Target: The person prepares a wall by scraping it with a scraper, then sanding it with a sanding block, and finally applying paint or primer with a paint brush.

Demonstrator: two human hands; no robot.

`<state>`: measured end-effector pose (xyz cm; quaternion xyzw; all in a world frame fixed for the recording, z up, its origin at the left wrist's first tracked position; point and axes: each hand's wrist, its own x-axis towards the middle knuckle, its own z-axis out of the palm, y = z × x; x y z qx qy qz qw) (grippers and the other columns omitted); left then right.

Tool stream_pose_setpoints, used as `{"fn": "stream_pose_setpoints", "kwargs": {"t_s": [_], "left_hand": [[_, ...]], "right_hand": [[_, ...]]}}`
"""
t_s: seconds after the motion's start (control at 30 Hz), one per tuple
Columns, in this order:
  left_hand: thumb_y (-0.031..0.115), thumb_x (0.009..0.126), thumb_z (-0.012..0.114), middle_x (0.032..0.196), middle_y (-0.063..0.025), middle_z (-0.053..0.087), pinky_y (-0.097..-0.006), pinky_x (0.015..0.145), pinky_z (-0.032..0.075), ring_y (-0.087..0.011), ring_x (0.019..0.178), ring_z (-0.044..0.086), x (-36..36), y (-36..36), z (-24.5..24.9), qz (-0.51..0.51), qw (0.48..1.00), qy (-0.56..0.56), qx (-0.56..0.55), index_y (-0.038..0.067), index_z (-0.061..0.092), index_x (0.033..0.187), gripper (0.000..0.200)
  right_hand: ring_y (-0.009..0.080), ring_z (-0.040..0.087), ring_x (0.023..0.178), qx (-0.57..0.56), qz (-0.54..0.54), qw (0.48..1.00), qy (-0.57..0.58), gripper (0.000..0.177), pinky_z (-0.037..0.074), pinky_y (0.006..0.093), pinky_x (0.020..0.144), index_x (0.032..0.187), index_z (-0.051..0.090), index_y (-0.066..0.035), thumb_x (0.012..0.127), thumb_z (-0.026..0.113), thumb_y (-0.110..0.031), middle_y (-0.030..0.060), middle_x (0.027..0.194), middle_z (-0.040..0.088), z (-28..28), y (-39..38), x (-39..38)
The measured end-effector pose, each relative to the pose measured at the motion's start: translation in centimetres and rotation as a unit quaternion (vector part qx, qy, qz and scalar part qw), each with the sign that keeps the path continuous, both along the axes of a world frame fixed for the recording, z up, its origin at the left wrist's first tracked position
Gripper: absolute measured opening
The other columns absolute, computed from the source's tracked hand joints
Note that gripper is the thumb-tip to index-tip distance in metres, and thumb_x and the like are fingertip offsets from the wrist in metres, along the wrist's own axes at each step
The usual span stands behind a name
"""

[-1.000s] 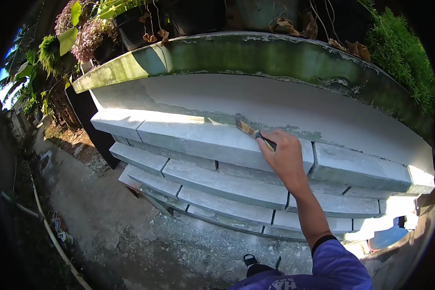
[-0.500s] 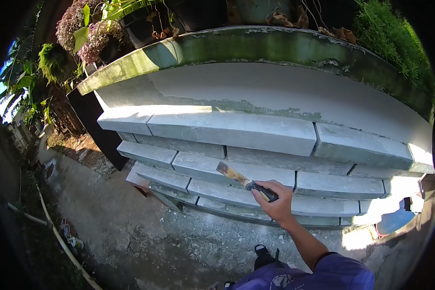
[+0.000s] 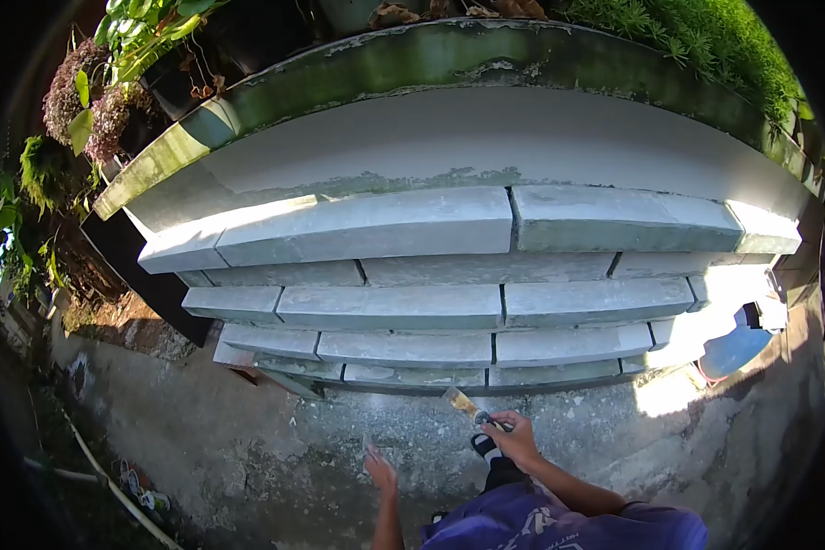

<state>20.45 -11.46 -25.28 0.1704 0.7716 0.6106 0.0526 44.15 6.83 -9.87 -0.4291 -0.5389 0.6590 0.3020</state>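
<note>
My right hand (image 3: 517, 440) grips a putty knife (image 3: 464, 403) by its dark handle, fingers wrapped round it. The stained, yellow-brown blade points up and left, just in front of the lowest pale block course (image 3: 412, 377) as I see it, apart from it. Lower left, my left hand (image 3: 381, 470) is raised over the concrete floor, its fingers drawn together. A small greyish shape shows at its fingertips, too blurred to name. Stepped rows of pale grey blocks (image 3: 367, 227) with dark joints rise beyond both hands.
A mossy ledge (image 3: 412, 69) with potted plants tops the white wall (image 3: 431, 128). Rough concrete (image 3: 202, 431) spreads below, where my sandaled foot (image 3: 486, 446) stands. A blue basin (image 3: 738, 351) sits at the right end, and a long pale pole (image 3: 101, 467) lies at left.
My right hand has drawn the putty knife down and back from in front of the middle block rows. My left hand has come into view. The view has shifted to the right.
</note>
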Motion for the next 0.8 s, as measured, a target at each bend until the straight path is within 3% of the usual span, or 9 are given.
{"fn": "stream_pose_setpoints", "kwargs": {"t_s": [0.07,0.17,0.23,0.3,0.4,0.53,0.7,0.73,0.8], "left_hand": [[0.02,0.102,0.036,0.143,-0.0256,0.045,-0.0377,0.114,0.026,-0.033,0.138,0.039,-1.2,7.4,12.4,-0.091,0.986,0.14,0.013,-0.011,0.038,0.14,0.049],[0.021,0.095,0.046,0.145,-0.0247,0.043,-0.041,0.115,0.025,-0.038,0.136,0.04,-0.6,14.8,27.9,-0.168,0.927,0.326,0.073,-0.009,0.042,0.14,0.053],[0.017,0.091,0.051,0.143,-0.0254,0.045,-0.0405,0.112,0.03,-0.0359,0.133,0.044,-0.5,18.8,34.0,-0.195,0.887,0.39,0.15,-0.007,0.044,0.138,0.053],[0.022,0.091,0.054,0.141,-0.0212,0.049,-0.0405,0.109,0.033,-0.0335,0.13,0.048,-0.4,21.6,38.2,-0.119,0.866,0.482,0.063,-0.005,0.049,0.136,0.053],[0.023,0.088,0.061,0.132,-0.0229,0.055,-0.0397,0.104,0.037,-0.0324,0.126,0.051,-0.2,26.8,41.1,-0.004,0.842,0.54,-0.009,-0.008,0.054,0.129,0.052],[0.031,0.086,0.065,0.117,-0.0253,0.063,-0.0396,0.104,0.038,-0.0317,0.124,0.053,3.3,32.2,41.6,0.003,0.821,0.567,-0.07,-0.015,0.059,0.116,0.055],[0.037,0.085,0.066,0.123,-0.0261,0.06,-0.0393,0.109,0.035,-0.0323,0.13,0.048,8.6,35.5,41.5,-0.105,0.824,0.556,-0.024,-0.015,0.056,0.121,0.064],[0.038,0.085,0.066,0.125,-0.0257,0.059,-0.0396,0.109,0.034,-0.0319,0.131,0.047,9.2,36.0,41.6,-0.124,0.828,0.547,-0.012,-0.015,0.054,0.123,0.067],[0.041,0.084,0.067,0.129,-0.025,0.057,-0.0401,0.11,0.033,-0.0312,0.133,0.045,10.1,36.7,41.5,-0.168,0.834,0.526,0.01,-0.016,0.051,0.127,0.073]], "right_hand": [[0.0087,0.062,0.066,0.031,0.001,1.0,-0.004,0.032,0.046,0.0222,0.053,0.102,0.065,0.004,0.08,0.078,-0.014,0.0085,0.089,0.068,0.2,0.9,1.1],[0.0101,0.064,0.072,0.095,-0.01,0.995,-0.036,0.031,0.047,0.0216,0.055,0.102,0.065,0.005,0.081,0.078,-0.014,0.0089,0.09,0.068,-1.2,2.0,2.6],[0.0078,0.059,0.065,0.082,-0.031,0.996,-0.027,0.029,0.044,0.0216,0.052,0.101,0.065,0.004,0.081,0.077,-0.012,0.0082,0.09,0.067,-2.0,2.3,3.5],[0.0053,0.054,0.059,0.037,-0.05,0.998,-0.003,0.026,0.04,0.0217,0.047,0.102,0.065,0.003,0.082,0.076,-0.009,0.0061,0.09,0.066,-1.7,2.8,4.1],[0.0062,0.053,0.057,0.015,-0.062,0.998,-0.007,0.03,0.04,0.0218,0.048,0.104,0.063,0.005,0.081,0.077,-0.008,0.008,0.09,0.066,-1.4,3.8,5.3],[0.0067,0.052,0.054,0.051,-0.076,0.996,-0.005,0.03,0.039,0.022,0.047,0.105,0.061,0.006,0.082,0.076,-0.006,0.0087,0.086,0.066,-4.7,5.8,6.6],[0.0066,0.052,0.052,0.068,-0.083,0.994,-0.011,0.028,0.039,0.0223,0.046,0.103,0.062,0.006,0.082,0.076,-0.005,0.0087,0.083,0.066,-6.8,7.0,7.0],[0.0165,0.065,0.089,-0.007,-0.089,0.996,-0.023,0.029,0.05,0.0282,0.081,0.101,0.066,0.005,0.08,0.078,-0.011,0.0125,0.096,0.069,-6.2,6.8,7.2],[0.0166,0.065,0.088,-0.019,-0.081,0.996,-0.038,0.029,0.052,0.0276,0.079,0.102,0.067,0.004,0.08,0.077,-0.011,0.0127,0.098,0.069,-4.5,6.9,7.0]]}}
